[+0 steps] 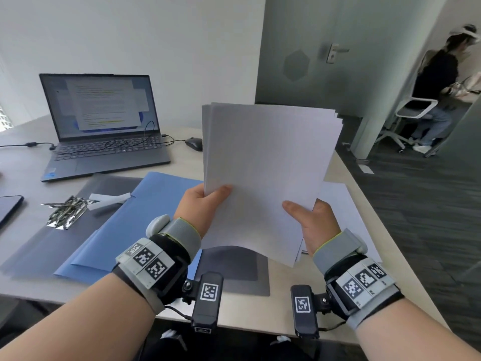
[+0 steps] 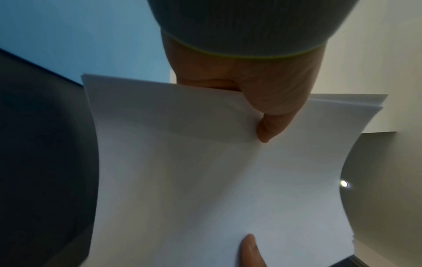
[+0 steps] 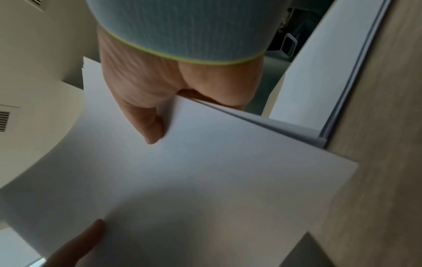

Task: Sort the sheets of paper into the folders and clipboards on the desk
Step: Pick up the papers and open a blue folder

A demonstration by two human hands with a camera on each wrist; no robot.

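Note:
A stack of white paper sheets is held upright above the desk, its lower edge curling. My left hand pinches its lower left side, thumb on the front. My right hand pinches the lower right side the same way. In the left wrist view the left thumb lies on the sheets. The right wrist view shows the right thumb on the sheets. A blue folder lies open on the desk under my left hand. A dark clipboard or folder lies below the stack. More white sheets lie at the right.
An open laptop with a cable across its keyboard stands at the back left, a mouse beside it. Metal clips and a white strip lie on a dark folder. Another person sits in the background right.

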